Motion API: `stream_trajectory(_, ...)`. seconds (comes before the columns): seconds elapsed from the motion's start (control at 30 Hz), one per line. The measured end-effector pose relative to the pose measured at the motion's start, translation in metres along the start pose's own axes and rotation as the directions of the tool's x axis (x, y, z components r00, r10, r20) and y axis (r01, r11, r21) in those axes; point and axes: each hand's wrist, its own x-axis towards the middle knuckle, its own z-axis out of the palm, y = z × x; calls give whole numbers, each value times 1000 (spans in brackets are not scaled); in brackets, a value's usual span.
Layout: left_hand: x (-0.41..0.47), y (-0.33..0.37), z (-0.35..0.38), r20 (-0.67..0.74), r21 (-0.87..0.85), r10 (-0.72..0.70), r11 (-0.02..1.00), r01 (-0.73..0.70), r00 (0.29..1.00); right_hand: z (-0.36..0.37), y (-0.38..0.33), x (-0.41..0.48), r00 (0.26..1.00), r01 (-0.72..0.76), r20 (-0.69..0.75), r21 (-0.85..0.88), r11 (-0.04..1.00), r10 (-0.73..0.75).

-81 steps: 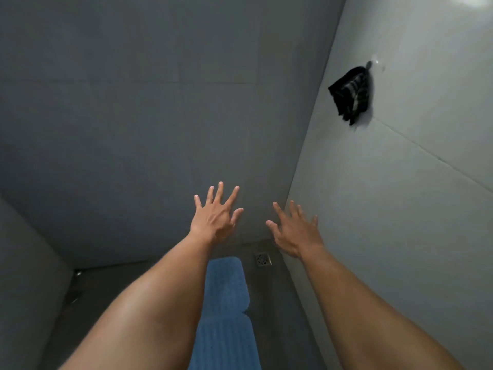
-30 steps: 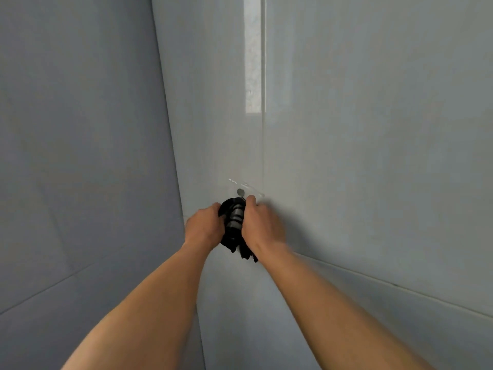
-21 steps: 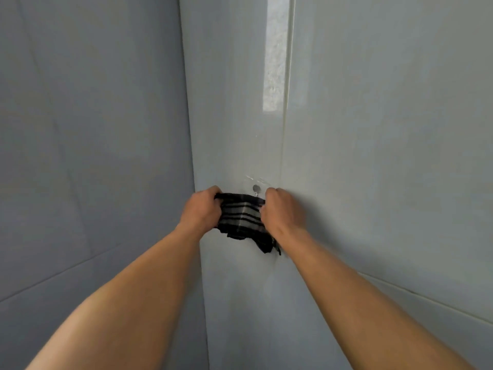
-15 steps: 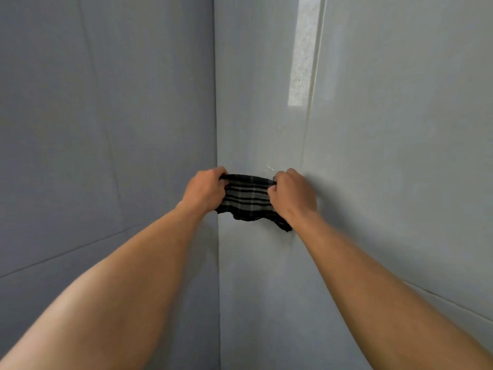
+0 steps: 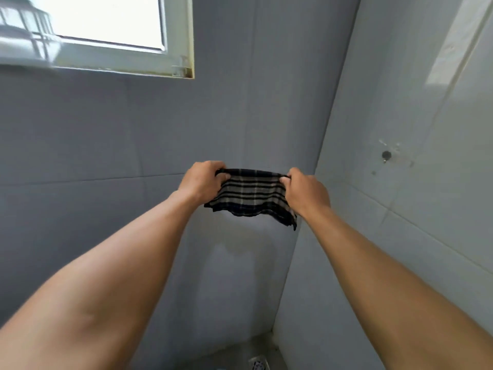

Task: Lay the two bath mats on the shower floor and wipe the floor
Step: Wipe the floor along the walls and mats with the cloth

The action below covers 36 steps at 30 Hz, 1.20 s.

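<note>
A dark plaid cloth (image 5: 252, 194) with black and grey stripes hangs stretched between both hands at chest height, in front of the shower's back corner. My left hand (image 5: 202, 181) grips its left top corner and my right hand (image 5: 305, 190) grips its right top corner. The cloth is off its wall hook (image 5: 386, 155), which sits bare on the right wall. The shower floor (image 5: 234, 356) shows only as a small strip at the bottom. A tiny sliver of blue mat (image 5: 220, 368) may show at the lower edge.
A round floor drain (image 5: 258, 363) lies in the corner at the bottom. A white-framed window (image 5: 112, 33) is high on the back wall at upper left. Grey tiled walls close in on the back and the right.
Both hands lifted the cloth off the hook and pulled it left, away from the right wall. My view swung left and the window came into sight.
</note>
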Motion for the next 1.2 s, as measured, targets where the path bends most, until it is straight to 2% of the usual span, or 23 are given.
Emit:
stream_trajectory(0.17, -60, -65, -40, -31, 6, -172, 985, 172, 985, 32, -72, -27, 975, 105, 183, 107, 989, -124)
stream_trajectory(0.37, -115, -140, -74, -41, 8, -286, 958, 286, 957, 70, -139, -50, 913, 173, 328, 225, 959, -242)
stream_trajectory(0.67, -202, -273, -97, 41, -38, -442, 895, 444, 896, 160, -240, -107, 852, 178, 414, 346, 921, -320)
stream_trajectory(0.87, -258, -358, -70, 59, -131, -547, 825, 549, 835, 234, -281, -153, 803, 95, 516, 382, 919, -297)
stream_trajectory(1.0, -288, -406, -34, 125, -123, -610, 773, 623, 782, 289, -289, -179, 764, 19, 586, 399, 917, -271)
stream_trajectory(1.2, -328, -463, 35, 149, -83, -681, 714, 695, 717, 390, -276, -214, 686, 8, 653, 434, 901, -320)
